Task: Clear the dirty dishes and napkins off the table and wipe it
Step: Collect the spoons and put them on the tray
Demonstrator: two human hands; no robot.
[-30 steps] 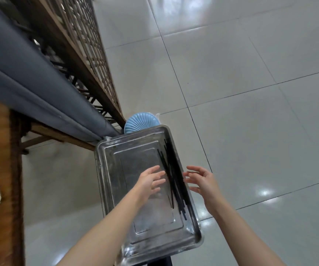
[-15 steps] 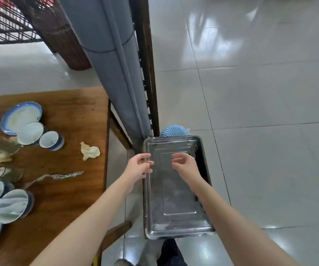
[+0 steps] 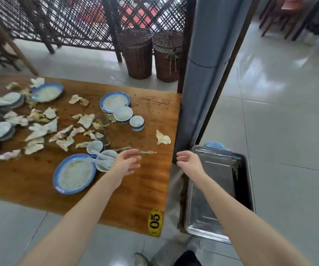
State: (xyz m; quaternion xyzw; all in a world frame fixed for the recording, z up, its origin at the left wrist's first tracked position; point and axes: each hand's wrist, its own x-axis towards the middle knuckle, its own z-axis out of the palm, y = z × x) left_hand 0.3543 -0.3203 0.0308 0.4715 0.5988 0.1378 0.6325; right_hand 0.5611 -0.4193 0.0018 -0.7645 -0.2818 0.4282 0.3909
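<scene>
A wooden table (image 3: 147, 191) carries several blue-rimmed plates and bowls and many crumpled napkins. The nearest plate (image 3: 74, 173) lies left of my left hand (image 3: 125, 163), with a bowl holding white spoons (image 3: 105, 160) between them. My left hand hovers open over the table, fingers loosely spread and empty. A lone napkin (image 3: 163, 138) lies near the table's right edge, and a crinkled clear wrapper (image 3: 148, 152) lies just beyond my left fingertips. My right hand (image 3: 188, 160) hangs open and empty over the gap beside a steel tray (image 3: 208, 214). Black chopsticks (image 3: 240, 187) lie along the tray's right side.
A grey padded bench back (image 3: 202, 77) stands upright between table and tray. Two wicker baskets (image 3: 137, 52) stand by a lattice screen behind the table. A blue ribbed dish (image 3: 213, 145) peeks out behind the tray. A yellow tag reading 05 (image 3: 154, 222) marks the table's near edge.
My view has swung left from the tray to the table. Both hands have left the tray; the left one now hovers over the table and the right one hangs beside the tray.
</scene>
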